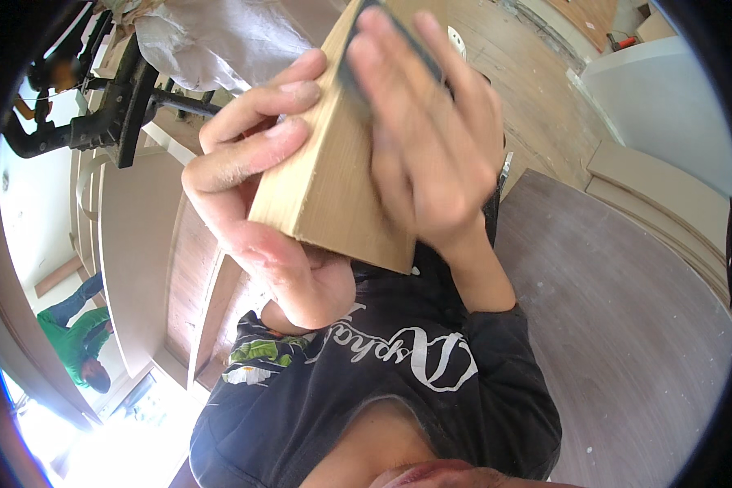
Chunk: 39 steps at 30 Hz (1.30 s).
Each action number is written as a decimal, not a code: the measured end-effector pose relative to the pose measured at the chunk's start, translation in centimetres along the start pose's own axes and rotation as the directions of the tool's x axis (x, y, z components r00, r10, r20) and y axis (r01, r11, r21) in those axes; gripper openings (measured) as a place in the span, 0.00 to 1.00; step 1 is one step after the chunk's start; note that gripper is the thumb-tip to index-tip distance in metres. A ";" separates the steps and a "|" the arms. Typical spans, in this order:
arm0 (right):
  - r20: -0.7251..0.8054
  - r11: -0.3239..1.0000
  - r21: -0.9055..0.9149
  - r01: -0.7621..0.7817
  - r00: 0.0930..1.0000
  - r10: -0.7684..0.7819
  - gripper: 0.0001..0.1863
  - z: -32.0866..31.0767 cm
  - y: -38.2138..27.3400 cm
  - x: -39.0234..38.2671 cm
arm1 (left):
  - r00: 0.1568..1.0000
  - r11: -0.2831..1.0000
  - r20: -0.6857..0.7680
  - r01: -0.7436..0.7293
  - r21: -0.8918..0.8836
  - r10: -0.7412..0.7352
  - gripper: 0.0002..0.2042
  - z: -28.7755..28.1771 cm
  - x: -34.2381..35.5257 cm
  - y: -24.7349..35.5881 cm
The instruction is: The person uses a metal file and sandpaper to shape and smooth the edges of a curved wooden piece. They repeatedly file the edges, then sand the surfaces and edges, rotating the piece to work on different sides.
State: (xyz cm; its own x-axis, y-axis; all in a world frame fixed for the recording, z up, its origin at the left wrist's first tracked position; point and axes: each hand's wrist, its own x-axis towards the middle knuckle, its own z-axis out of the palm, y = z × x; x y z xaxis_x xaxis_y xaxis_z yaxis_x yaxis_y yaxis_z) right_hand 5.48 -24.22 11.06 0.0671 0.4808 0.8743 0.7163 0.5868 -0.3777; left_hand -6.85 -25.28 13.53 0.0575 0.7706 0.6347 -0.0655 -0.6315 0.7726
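Observation:
A long, pale piece of wood (346, 220) with squared edges is held up in front of my chest, its near end toward me. My left hand (256, 175) wraps round its left side, fingers on the upper edge and thumb side below the near end. Over the broad right face lies my right hand (435, 150), fingers stretched forward and slightly blurred. Beneath those fingers a dark grey sheet of sandpaper (351, 81) is pressed against the wood. Its far part and the wood's far end are partly cut off by the picture's top edge.
A large brownish panel (618, 325) lies at the right, with curved pale panels (659, 195) beyond. A black clamp-like stand (98, 130) and plastic sheeting (211, 41) are at upper left. A person in green (77, 342) is at far left. A red-handled tool (624, 42) lies at upper right.

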 end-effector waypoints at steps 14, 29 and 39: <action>-0.396 0.922 0.388 0.001 0.903 0.166 0.20 0.8 1.4 -0.8 | 0.988 0.953 0.023 0.154 -0.263 -0.154 0.35 0.6 1.4 -1.2; -0.072 0.969 0.167 -0.184 0.977 0.198 0.23 -1.9 -0.5 -1.4 | 0.996 0.964 0.079 0.071 -0.257 -0.052 0.39 2.3 0.6 -1.7; 0.063 0.997 -0.047 -0.067 0.996 0.070 0.23 -3.5 -2.0 -0.5 | 0.994 0.966 0.052 0.101 -0.240 -0.092 0.40 2.0 0.9 -1.7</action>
State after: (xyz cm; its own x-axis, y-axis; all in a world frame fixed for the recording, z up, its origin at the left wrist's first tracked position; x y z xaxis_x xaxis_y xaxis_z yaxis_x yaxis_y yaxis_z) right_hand 6.44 -27.93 12.40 0.0735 0.5606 0.8248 0.7418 0.5221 -0.4209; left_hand -4.73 -23.68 12.79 0.1146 0.8197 0.5612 -0.2961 -0.5111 0.8069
